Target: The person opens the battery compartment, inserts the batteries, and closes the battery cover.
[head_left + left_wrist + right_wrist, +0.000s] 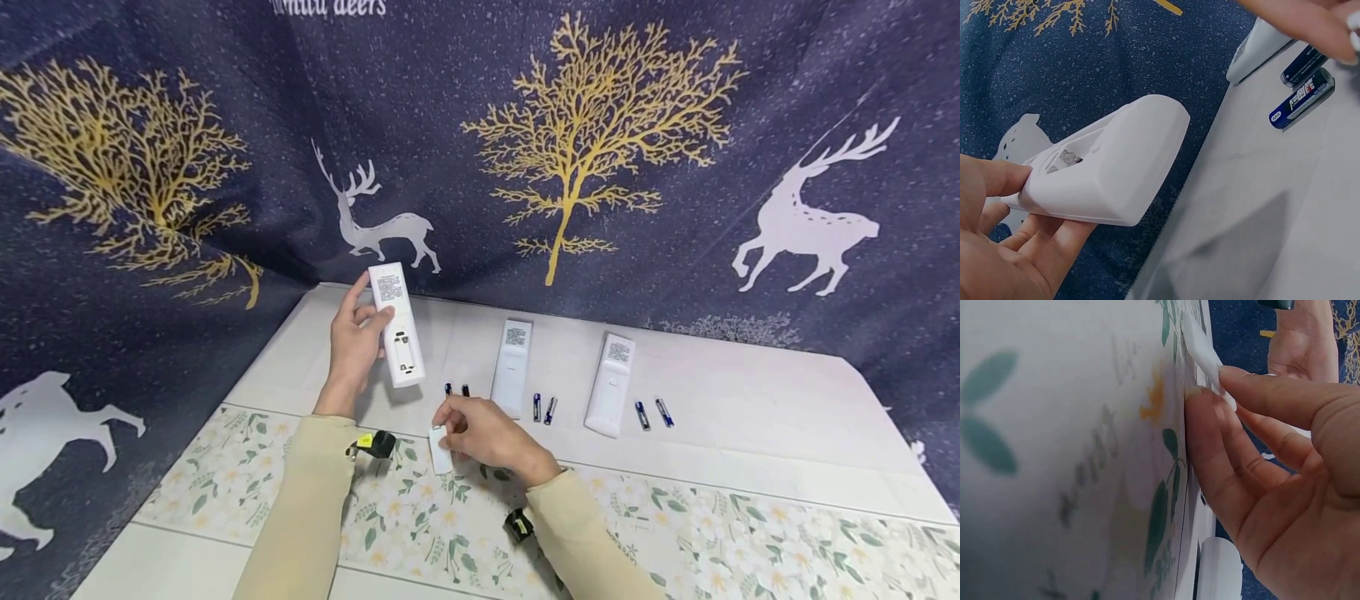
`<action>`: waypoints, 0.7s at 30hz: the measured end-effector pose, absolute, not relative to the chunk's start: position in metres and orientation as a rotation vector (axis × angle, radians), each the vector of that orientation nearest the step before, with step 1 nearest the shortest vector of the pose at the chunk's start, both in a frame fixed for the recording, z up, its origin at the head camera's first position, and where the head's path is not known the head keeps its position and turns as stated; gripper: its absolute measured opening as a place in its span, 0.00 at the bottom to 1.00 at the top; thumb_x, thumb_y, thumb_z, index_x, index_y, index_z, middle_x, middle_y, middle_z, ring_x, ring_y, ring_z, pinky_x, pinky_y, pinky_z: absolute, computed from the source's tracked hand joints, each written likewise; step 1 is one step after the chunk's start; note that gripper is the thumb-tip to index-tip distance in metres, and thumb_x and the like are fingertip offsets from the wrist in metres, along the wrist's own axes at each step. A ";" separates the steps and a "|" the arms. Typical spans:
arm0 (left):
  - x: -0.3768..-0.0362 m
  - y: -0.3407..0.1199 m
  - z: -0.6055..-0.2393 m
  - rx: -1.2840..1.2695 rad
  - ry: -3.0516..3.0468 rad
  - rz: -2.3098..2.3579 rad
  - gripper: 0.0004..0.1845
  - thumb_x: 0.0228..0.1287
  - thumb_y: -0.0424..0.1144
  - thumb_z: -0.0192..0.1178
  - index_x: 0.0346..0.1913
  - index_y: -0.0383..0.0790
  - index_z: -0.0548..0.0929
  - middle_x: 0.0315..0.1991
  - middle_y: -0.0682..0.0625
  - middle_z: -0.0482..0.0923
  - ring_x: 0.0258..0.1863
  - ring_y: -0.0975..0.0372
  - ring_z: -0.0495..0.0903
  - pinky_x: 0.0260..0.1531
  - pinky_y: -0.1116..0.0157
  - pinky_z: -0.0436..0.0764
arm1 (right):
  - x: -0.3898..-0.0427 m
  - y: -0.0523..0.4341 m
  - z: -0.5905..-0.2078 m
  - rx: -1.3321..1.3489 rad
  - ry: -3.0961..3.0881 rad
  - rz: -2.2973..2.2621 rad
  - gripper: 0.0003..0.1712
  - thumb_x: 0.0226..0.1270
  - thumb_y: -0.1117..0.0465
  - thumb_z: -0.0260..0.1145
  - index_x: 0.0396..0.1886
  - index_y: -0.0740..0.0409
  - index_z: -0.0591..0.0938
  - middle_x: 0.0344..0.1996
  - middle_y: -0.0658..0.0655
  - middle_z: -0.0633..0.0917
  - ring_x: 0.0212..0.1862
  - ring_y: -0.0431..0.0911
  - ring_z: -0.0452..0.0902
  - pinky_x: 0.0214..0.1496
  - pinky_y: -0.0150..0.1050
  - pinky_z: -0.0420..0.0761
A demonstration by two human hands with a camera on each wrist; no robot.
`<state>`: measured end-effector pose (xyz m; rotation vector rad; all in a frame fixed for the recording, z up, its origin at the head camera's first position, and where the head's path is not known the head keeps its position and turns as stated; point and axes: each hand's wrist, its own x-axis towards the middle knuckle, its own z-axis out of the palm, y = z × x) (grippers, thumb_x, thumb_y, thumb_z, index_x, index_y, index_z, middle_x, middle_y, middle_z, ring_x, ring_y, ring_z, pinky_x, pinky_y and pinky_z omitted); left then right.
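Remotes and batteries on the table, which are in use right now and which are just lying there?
In use:
left hand gripping open remote
right hand pinching battery cover
nearest battery pair

Lying about:
middle remote
right remote
their battery pairs

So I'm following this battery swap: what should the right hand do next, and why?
Probably let go of the battery cover on the table and reach for the two batteries just ahead: the remote in the left hand shows an open, empty compartment.
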<state>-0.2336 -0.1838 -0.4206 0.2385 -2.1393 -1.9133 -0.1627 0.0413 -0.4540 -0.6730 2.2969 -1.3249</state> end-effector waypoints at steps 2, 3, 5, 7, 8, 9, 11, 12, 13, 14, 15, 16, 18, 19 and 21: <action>-0.233 -0.184 -0.421 0.239 -2.139 -1.915 0.38 0.79 0.37 0.61 0.84 0.66 0.61 0.52 0.44 0.81 0.40 0.59 0.84 0.26 0.69 0.82 | -0.163 0.042 -0.455 -0.696 2.330 -1.288 0.11 0.69 0.73 0.73 0.47 0.60 0.84 0.31 0.50 0.81 0.30 0.41 0.80 0.31 0.35 0.86; -0.233 -0.184 -0.420 0.239 -2.139 -1.917 0.38 0.79 0.37 0.61 0.84 0.67 0.61 0.52 0.44 0.81 0.40 0.59 0.84 0.27 0.69 0.82 | -0.163 0.042 -0.456 -0.705 2.347 -1.269 0.11 0.69 0.72 0.74 0.47 0.60 0.84 0.31 0.50 0.81 0.31 0.41 0.79 0.32 0.34 0.84; -0.233 -0.184 -0.420 0.238 -2.136 -1.922 0.38 0.79 0.37 0.61 0.84 0.67 0.61 0.53 0.44 0.81 0.40 0.58 0.84 0.27 0.68 0.82 | -0.164 0.042 -0.456 -0.728 2.380 -1.232 0.11 0.68 0.71 0.75 0.47 0.59 0.84 0.31 0.49 0.81 0.31 0.40 0.78 0.33 0.34 0.82; -0.232 -0.183 -0.420 0.238 -2.134 -1.928 0.38 0.79 0.37 0.61 0.84 0.67 0.62 0.53 0.44 0.81 0.40 0.58 0.83 0.27 0.68 0.82 | -0.165 0.042 -0.456 -0.744 2.416 -1.191 0.11 0.68 0.70 0.76 0.46 0.58 0.85 0.32 0.47 0.82 0.33 0.39 0.77 0.36 0.34 0.80; -0.232 -0.183 -0.419 0.236 -2.133 -1.929 0.38 0.79 0.36 0.61 0.84 0.67 0.62 0.53 0.44 0.81 0.40 0.58 0.83 0.27 0.68 0.82 | -0.165 0.042 -0.456 -0.750 2.428 -1.176 0.11 0.67 0.69 0.77 0.46 0.58 0.85 0.32 0.47 0.82 0.34 0.39 0.77 0.37 0.34 0.80; -0.232 -0.183 -0.419 0.235 -2.134 -1.928 0.38 0.79 0.36 0.61 0.84 0.66 0.61 0.53 0.44 0.81 0.40 0.58 0.83 0.26 0.68 0.81 | -0.165 0.043 -0.456 -0.753 2.440 -1.162 0.12 0.67 0.69 0.78 0.46 0.57 0.85 0.32 0.47 0.82 0.35 0.39 0.77 0.38 0.34 0.80; -0.232 -0.183 -0.418 0.233 -2.137 -1.924 0.38 0.79 0.36 0.61 0.84 0.65 0.61 0.53 0.44 0.81 0.40 0.58 0.83 0.26 0.69 0.80 | -0.166 0.042 -0.456 -0.767 2.464 -1.131 0.12 0.66 0.68 0.79 0.45 0.57 0.85 0.33 0.47 0.83 0.37 0.39 0.78 0.41 0.35 0.81; -0.232 -0.183 -0.418 0.232 -2.140 -1.921 0.38 0.79 0.36 0.61 0.84 0.65 0.61 0.53 0.44 0.81 0.40 0.58 0.83 0.26 0.69 0.80 | -0.167 0.042 -0.456 -0.773 2.478 -1.116 0.12 0.65 0.67 0.79 0.44 0.56 0.85 0.33 0.46 0.83 0.37 0.39 0.79 0.42 0.35 0.81; -0.232 -0.183 -0.418 0.234 -2.142 -1.921 0.38 0.79 0.36 0.61 0.84 0.64 0.61 0.54 0.44 0.81 0.40 0.58 0.83 0.26 0.69 0.80 | -0.167 0.042 -0.456 -0.778 2.489 -1.104 0.12 0.65 0.67 0.80 0.44 0.56 0.86 0.33 0.46 0.83 0.38 0.40 0.79 0.43 0.36 0.82; -0.232 -0.183 -0.418 0.235 -2.143 -1.920 0.38 0.79 0.36 0.61 0.84 0.64 0.61 0.54 0.43 0.81 0.40 0.58 0.83 0.26 0.69 0.80 | -0.167 0.042 -0.455 -0.780 2.499 -1.091 0.12 0.64 0.66 0.80 0.43 0.56 0.86 0.33 0.46 0.83 0.38 0.40 0.79 0.43 0.36 0.82; -0.232 -0.183 -0.418 0.235 -2.143 -1.920 0.38 0.79 0.36 0.61 0.84 0.64 0.61 0.54 0.43 0.81 0.40 0.58 0.83 0.26 0.69 0.81 | -0.168 0.042 -0.455 -0.782 2.507 -1.082 0.12 0.64 0.66 0.80 0.43 0.55 0.86 0.33 0.46 0.83 0.38 0.40 0.79 0.43 0.36 0.81; -0.232 -0.182 -0.418 0.238 -2.143 -1.921 0.38 0.79 0.36 0.61 0.84 0.65 0.61 0.54 0.43 0.81 0.40 0.58 0.83 0.26 0.69 0.81 | -0.168 0.042 -0.455 -0.783 2.511 -1.076 0.12 0.64 0.66 0.80 0.43 0.55 0.86 0.33 0.46 0.83 0.38 0.40 0.79 0.43 0.36 0.81; -0.232 -0.182 -0.419 0.243 -2.144 -1.922 0.38 0.79 0.36 0.61 0.84 0.65 0.61 0.54 0.43 0.81 0.40 0.58 0.84 0.26 0.69 0.81 | -0.168 0.043 -0.454 -0.781 2.518 -1.067 0.12 0.64 0.65 0.81 0.43 0.55 0.86 0.33 0.46 0.83 0.38 0.40 0.79 0.43 0.36 0.81; -0.232 -0.182 -0.419 0.246 -2.142 -1.924 0.38 0.79 0.36 0.61 0.84 0.66 0.61 0.54 0.43 0.81 0.40 0.58 0.84 0.27 0.69 0.82 | -0.168 0.043 -0.454 -0.780 2.521 -1.064 0.12 0.64 0.65 0.81 0.43 0.55 0.86 0.33 0.46 0.83 0.38 0.40 0.79 0.43 0.36 0.81; -0.232 -0.182 -0.419 0.248 -2.139 -1.926 0.38 0.79 0.36 0.61 0.84 0.65 0.61 0.54 0.43 0.80 0.40 0.58 0.84 0.27 0.68 0.82 | -0.167 0.043 -0.453 -0.783 2.523 -1.060 0.13 0.64 0.65 0.81 0.43 0.55 0.86 0.33 0.46 0.83 0.38 0.40 0.79 0.44 0.36 0.81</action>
